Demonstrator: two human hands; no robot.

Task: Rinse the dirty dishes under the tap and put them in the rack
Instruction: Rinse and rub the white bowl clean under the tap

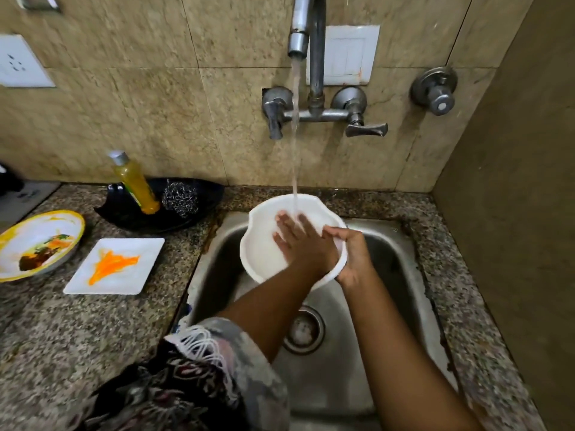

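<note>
A white scalloped plate (pixel 264 241) is held tilted over the steel sink (pixel 392 253), under water running from the tap (pixel 299 29). My right hand (pixel 351 253) grips the plate's right rim. My left hand (pixel 298 241) lies flat inside the plate with straight fingers, under the stream. On the counter to the left lie a square white plate (pixel 124 269) smeared orange and a yellow-rimmed round plate (pixel 28 234) with food scraps. No rack is in view.
A black dish (pixel 199 194) at the back of the granite counter holds a yellow soap bottle (pixel 135 183) and a steel scrubber (pixel 180 197). Tap handles (pixel 365 127) stick out from the tiled wall. A side wall closes off the right.
</note>
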